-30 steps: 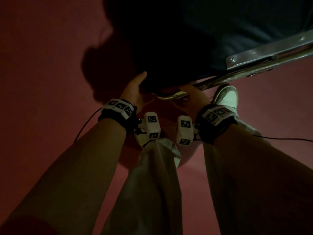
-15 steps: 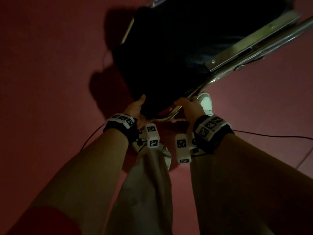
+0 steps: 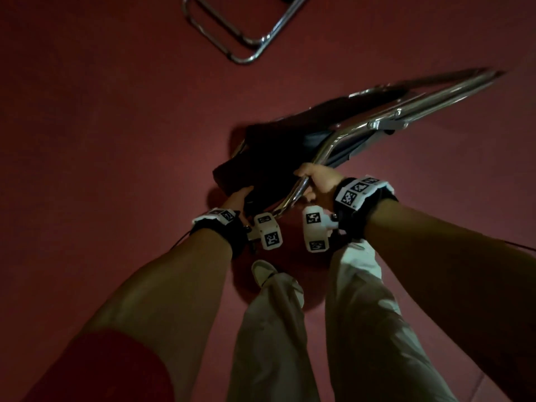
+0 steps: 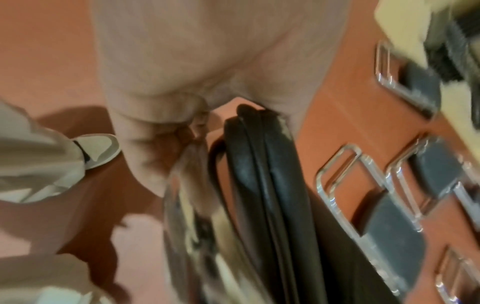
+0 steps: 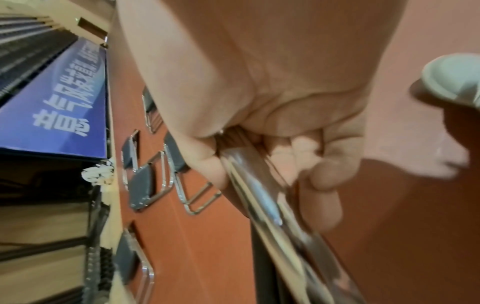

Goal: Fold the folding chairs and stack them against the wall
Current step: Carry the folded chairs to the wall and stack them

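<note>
I carry a folded chair (image 3: 290, 146) with a black padded seat and chrome tube frame, tilted above the red floor. My right hand (image 3: 319, 181) grips the chrome frame tube (image 5: 259, 197), fingers curled round it. My left hand (image 3: 236, 198) holds the black padded edge (image 4: 262, 185) at the chair's near end; its fingers are mostly hidden behind the padding. The chair's legs (image 3: 435, 94) point away to the upper right.
Another chair's chrome frame (image 3: 232, 39) lies on the floor ahead. Several more folding chairs (image 5: 145, 181) lie on the red floor near a wall with a blue banner (image 5: 64, 98). My legs and white shoe (image 3: 262, 271) are directly below.
The chair has swung lower and away, turning edge-on and folded flat. Another chair's frame has come into view at the top. Both hands kept their hold.
</note>
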`<state>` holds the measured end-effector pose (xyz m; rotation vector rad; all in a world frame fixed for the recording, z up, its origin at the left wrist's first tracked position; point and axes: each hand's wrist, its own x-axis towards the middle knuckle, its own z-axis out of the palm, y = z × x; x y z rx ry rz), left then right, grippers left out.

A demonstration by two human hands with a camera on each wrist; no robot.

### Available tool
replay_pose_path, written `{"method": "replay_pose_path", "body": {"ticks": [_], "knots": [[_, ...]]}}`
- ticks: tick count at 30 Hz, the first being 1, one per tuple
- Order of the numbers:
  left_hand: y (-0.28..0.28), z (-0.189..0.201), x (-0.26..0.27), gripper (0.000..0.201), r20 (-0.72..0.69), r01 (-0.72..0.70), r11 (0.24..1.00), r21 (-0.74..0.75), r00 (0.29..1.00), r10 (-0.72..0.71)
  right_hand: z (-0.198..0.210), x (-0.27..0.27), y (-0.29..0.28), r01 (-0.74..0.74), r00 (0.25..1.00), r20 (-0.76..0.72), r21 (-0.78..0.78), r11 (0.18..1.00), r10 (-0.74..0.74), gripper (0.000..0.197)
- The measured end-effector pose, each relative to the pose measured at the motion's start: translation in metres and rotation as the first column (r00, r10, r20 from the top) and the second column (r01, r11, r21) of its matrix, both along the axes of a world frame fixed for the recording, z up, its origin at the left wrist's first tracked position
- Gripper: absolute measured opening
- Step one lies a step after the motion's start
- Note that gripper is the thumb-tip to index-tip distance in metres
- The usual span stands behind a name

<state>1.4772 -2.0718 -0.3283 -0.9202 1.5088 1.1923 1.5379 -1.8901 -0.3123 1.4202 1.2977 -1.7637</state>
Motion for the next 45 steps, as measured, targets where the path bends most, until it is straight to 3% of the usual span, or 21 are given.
{"method": "replay_pose_path", "body": {"ticks": [4, 7, 10, 15, 21, 27, 32, 37, 41, 45], "knots": [[0.022, 0.06, -0.025, 0.053, -0.099, 0.067, 0.994, -0.088, 0.992, -0.076, 0.05, -0.019, 0.023, -0.02, 0.999, -0.035, -0.045, 0.999, 0.019, 0.031], [0.053, 0.106, -0.04, 0.032, -0.117, 0.201, 0.975, -0.098, 0.97, -0.212, 0.088, -0.024, 0.052, 0.014, 0.996, -0.082, -0.058, 0.998, -0.019, 0.023], [0.092, 0.145, -0.049, 0.01, -0.159, 0.235, 0.964, -0.121, 0.954, -0.253, 0.11, -0.023, 0.093, 0.018, 0.994, -0.104, -0.1, 0.995, -0.028, 0.028], [0.173, 0.217, -0.057, 0.022, -0.237, 0.119, 0.99, -0.069, 0.962, -0.132, 0.158, -0.022, 0.162, 0.055, 0.983, -0.165, -0.142, 0.988, -0.078, 0.035], [0.271, 0.274, -0.069, 0.028, -0.344, 0.187, 0.976, -0.112, 0.914, -0.215, 0.207, -0.014, 0.242, 0.032, 0.973, -0.218, -0.179, 0.983, -0.072, 0.033], [0.35, 0.302, -0.079, 0.023, -0.385, 0.258, 0.942, -0.215, 0.864, -0.324, 0.229, 0.006, 0.326, 0.063, 0.96, -0.259, -0.175, 0.983, -0.108, 0.028], [0.378, 0.294, -0.111, 0.022, -0.41, 0.316, 0.895, -0.315, 0.805, -0.428, 0.24, 0.006, 0.375, 0.083, 0.957, -0.259, -0.174, 0.981, -0.127, 0.033], [0.389, 0.313, -0.139, 0.03, -0.357, 0.417, 0.838, -0.351, 0.768, -0.532, 0.258, -0.032, 0.397, 0.155, 0.944, -0.276, -0.113, 0.981, -0.181, 0.021], [0.394, 0.318, -0.176, 0.039, -0.36, 0.518, 0.76, -0.392, 0.674, -0.645, 0.269, -0.072, 0.417, 0.05, 0.953, -0.296, -0.077, 0.996, -0.071, 0.027], [0.408, 0.322, -0.2, 0.055, -0.355, 0.552, 0.706, -0.443, 0.615, -0.704, 0.28, -0.107, 0.436, 0.135, 0.907, -0.4, -0.018, 0.991, -0.131, 0.006]]}}
